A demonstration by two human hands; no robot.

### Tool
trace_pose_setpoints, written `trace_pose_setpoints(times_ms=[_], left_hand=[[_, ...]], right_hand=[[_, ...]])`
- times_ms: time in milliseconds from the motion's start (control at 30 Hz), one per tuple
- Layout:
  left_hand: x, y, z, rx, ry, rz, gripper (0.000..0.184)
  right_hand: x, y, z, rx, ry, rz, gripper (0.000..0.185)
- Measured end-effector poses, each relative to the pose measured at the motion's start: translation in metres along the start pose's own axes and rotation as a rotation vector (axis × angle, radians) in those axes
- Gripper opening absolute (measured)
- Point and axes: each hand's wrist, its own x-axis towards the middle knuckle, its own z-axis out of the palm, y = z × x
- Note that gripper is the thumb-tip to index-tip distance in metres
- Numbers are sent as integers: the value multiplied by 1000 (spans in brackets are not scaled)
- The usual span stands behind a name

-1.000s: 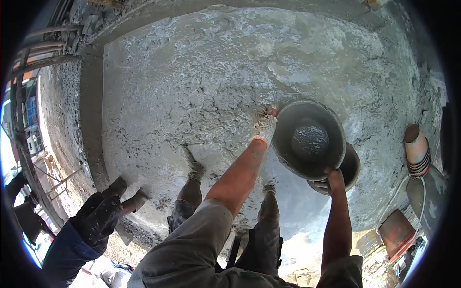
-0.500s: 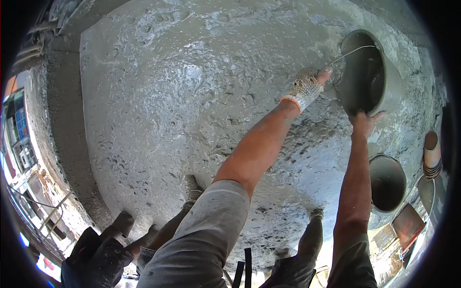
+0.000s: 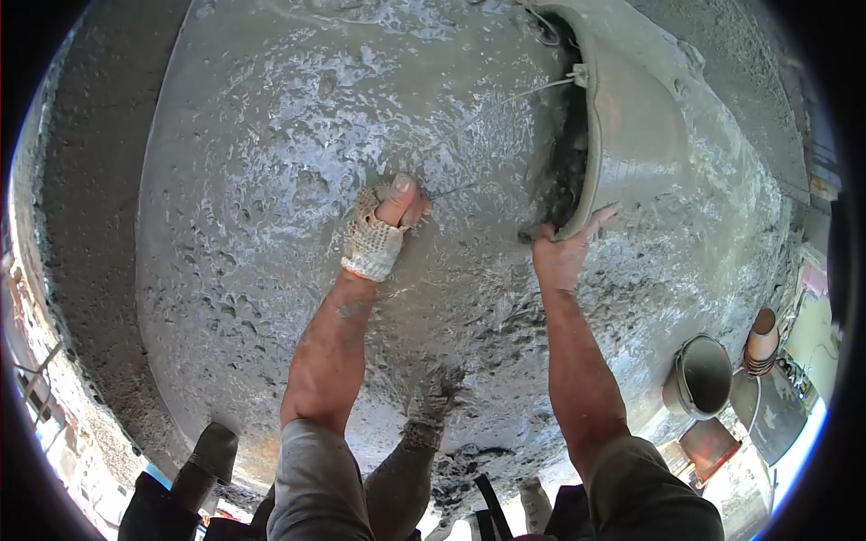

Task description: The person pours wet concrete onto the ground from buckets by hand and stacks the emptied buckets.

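Note:
A grey, cement-smeared bucket (image 3: 636, 117) is tipped on its side over the wet cement (image 3: 298, 207), its mouth facing left. My left hand (image 3: 383, 225), in a dirty knitted glove with bare fingertips, is closed around the thin wire handle (image 3: 519, 95), which is pulled out to the left of the bucket. My right hand (image 3: 564, 257), bare, grips the near edge of the bucket's rim, one finger stretched along the outside. Dark, wet material shows just inside the mouth; most of the inside is hidden.
Another bucket (image 3: 704, 374) stands at the right, near a reddish scoop-like pan (image 3: 710, 446) and a brownish cylinder (image 3: 763, 334). Muddy boots show along the bottom, including another person's boot (image 3: 216, 451) at lower left. A raised edge (image 3: 99, 180) borders the cement at left.
The bucket has tipped further over, its mouth turning from partly facing me to facing left. Both hands keep their hold and appear further left, as the camera view has also shifted.

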Motion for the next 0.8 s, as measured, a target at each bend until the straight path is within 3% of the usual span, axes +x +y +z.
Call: trace_pose_setpoints(times_ms=[67,167,233,367,500,533,567,600,733,800], left_hand=[[-36,-3,-37,-82,83,3,52],[-100,18,-78,-211,17,129,55],[-149,31,-100,-153,172,109,57],[-258,77,-129,-123,419,107,54],[-329,170,-124,-60,863,-100,47],[-346,186,-134,-3,788,-47,46],[-360,208,-147,107,794,-186,46],[-368,230,-152,220,800,-323,45],[-361,333,-84,605,863,-415,44],[-338,364,-62,766,827,-408,42]], right_hand=[[-24,-13,22,-25,-64,-81,98],[-65,-37,42,21,-231,-203,100],[-103,-46,53,83,-335,-358,102],[-198,-75,58,33,-502,-428,104],[-273,-135,27,0,-644,-392,107],[-284,-150,16,-28,-848,-247,106],[-289,-163,5,-48,-1052,-102,104],[-289,-171,-2,-29,-1052,-107,104],[-270,-195,-28,160,-1299,-30,98],[-245,-201,-33,445,-1467,203,90]])
